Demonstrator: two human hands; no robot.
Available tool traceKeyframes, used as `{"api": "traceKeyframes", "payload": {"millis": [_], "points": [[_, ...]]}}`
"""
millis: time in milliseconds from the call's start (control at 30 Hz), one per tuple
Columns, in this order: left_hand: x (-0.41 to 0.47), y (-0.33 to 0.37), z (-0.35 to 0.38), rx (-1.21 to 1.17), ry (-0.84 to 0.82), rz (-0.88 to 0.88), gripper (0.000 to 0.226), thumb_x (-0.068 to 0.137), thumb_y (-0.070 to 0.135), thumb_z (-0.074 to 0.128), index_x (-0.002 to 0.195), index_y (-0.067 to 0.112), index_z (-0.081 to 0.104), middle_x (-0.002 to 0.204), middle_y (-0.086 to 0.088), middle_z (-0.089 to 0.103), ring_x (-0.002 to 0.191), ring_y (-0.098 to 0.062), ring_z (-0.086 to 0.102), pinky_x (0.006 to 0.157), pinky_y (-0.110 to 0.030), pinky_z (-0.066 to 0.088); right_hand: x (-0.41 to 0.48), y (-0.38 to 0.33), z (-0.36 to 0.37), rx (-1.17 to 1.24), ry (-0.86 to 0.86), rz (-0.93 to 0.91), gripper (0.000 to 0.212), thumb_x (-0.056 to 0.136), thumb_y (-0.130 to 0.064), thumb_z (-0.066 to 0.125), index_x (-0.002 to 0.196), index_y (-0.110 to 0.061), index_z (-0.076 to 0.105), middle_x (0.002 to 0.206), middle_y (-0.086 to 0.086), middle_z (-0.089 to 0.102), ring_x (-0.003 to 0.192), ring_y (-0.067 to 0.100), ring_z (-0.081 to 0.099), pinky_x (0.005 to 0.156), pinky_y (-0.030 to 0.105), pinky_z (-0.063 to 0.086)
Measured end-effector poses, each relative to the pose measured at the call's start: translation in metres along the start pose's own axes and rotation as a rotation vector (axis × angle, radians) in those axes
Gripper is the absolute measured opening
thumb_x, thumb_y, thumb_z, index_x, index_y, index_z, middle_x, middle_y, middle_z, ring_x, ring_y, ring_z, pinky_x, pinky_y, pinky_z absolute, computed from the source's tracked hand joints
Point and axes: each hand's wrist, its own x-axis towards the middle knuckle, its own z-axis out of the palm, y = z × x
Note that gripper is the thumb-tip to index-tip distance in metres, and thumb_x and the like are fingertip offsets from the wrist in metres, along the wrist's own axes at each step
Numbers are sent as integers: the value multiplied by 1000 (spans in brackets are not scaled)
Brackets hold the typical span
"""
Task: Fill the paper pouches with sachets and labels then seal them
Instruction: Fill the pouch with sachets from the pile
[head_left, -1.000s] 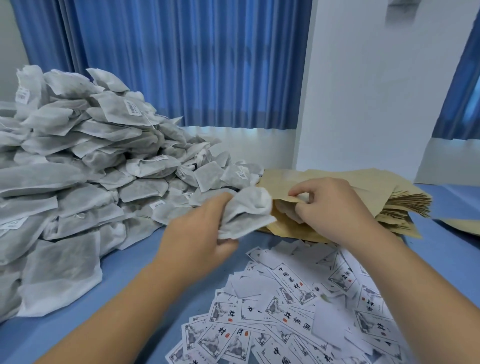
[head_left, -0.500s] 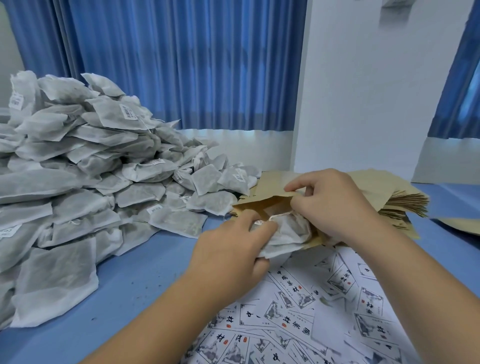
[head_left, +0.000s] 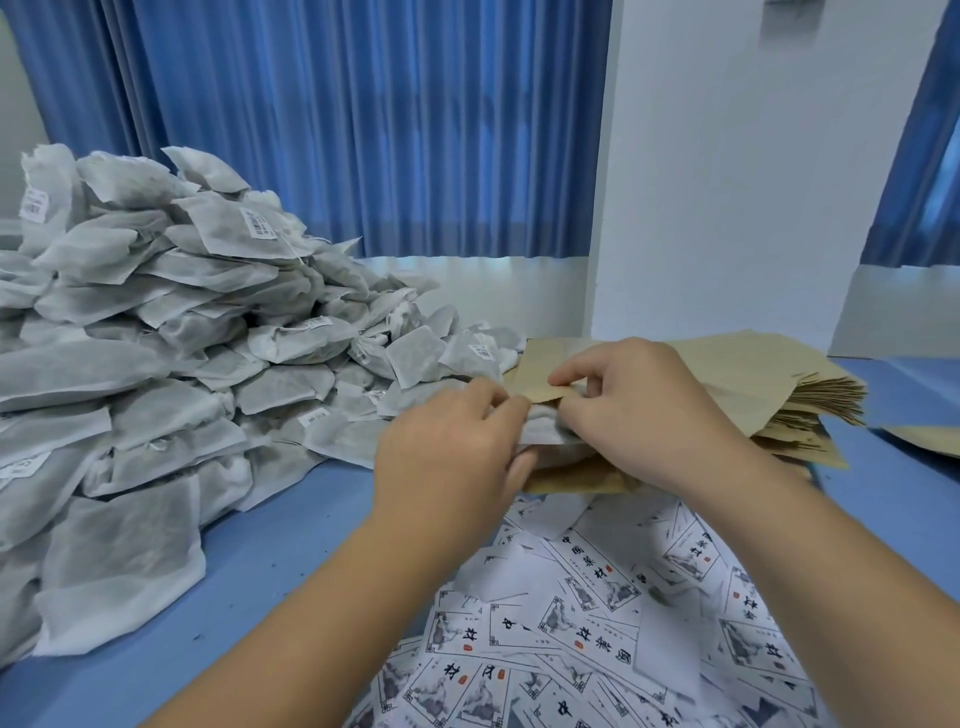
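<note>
My left hand (head_left: 447, 452) grips a white sachet (head_left: 545, 428) and has it partly inside the mouth of a brown paper pouch (head_left: 550, 369). My right hand (head_left: 639, 410) pinches the pouch's upper lip and holds the mouth apart; most of the sachet is hidden between both hands. The pouch lies on top of a stack of brown pouches (head_left: 769, 389). Printed white labels (head_left: 597, 639) lie scattered on the blue table just in front of me.
A big heap of white sachets (head_left: 156, 364) fills the left side of the blue table (head_left: 249, 561). Blue curtains and a white wall stand behind. Another brown pouch (head_left: 930, 434) lies at the far right edge.
My left hand carried the sachet rightward from above the table to the pouch and pushed it into the mouth. My right hand kept hold of the pouch's lip.
</note>
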Motion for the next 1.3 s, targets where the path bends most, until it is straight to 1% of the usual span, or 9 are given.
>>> {"api": "traceKeyframes", "payload": {"millis": [200,367,567,700,833,967,1067,1133,1300], "points": [[2,0,-1,-123,-35,-48,24,78,34,62,86,12,65,86,-5,61,48,-27,54,34,-30,42,-1,-4,-4,54,34,11,19,79,-16,60,83,-28,74,49,-30,52,55,-7,51,53,5,38],[1,2,8,-343,-130,-56,15,85,17,67,96,8,64,98,-8,57,77,-33,59,61,-41,50,-1,-6,-1,49,55,12,18,80,-17,60,86,-24,75,45,-22,49,49,-2,49,51,6,39],[5,9,18,-594,-306,-40,13,90,10,48,82,14,56,81,6,54,75,-9,47,65,-12,35,-1,-9,-1,65,39,-11,20,81,-17,57,90,-23,74,44,-29,48,50,-4,51,50,7,39],[0,6,20,-620,-471,-101,18,99,27,40,92,21,55,91,8,57,86,-13,54,77,-34,46,-1,-8,1,61,30,-20,22,81,-17,57,93,-23,75,46,-34,47,51,-8,49,49,8,34],[-6,-8,19,-449,-246,42,35,97,35,33,109,23,64,99,10,65,91,-13,59,76,-34,49,-1,-2,2,22,96,20,23,79,-18,58,87,-32,75,47,-19,47,57,2,47,53,15,35],[-13,-42,25,-395,20,-129,34,89,30,39,82,14,68,79,4,66,76,-20,61,68,-36,49,-1,6,1,-8,121,65,28,78,-17,56,73,-42,66,57,-15,50,62,11,51,52,22,37],[-27,-90,50,-111,-257,-243,32,93,32,49,117,18,64,117,-1,60,107,-24,56,89,-36,44,0,11,5,-36,98,80,28,81,-17,56,94,-34,73,59,-15,46,59,9,45,53,22,34],[-40,-115,67,-14,-551,-345,49,96,47,42,141,26,42,147,3,37,134,-20,36,105,-37,33,0,14,7,-38,93,76,29,82,-17,56,100,-32,73,60,-15,44,58,5,41,52,21,32],[-43,-125,87,102,-662,-392,55,94,59,29,142,32,29,151,5,29,132,-23,31,102,-41,36,1,18,8,-30,77,87,30,82,-18,56,103,-33,72,59,-17,42,57,2,41,51,17,30]]}}
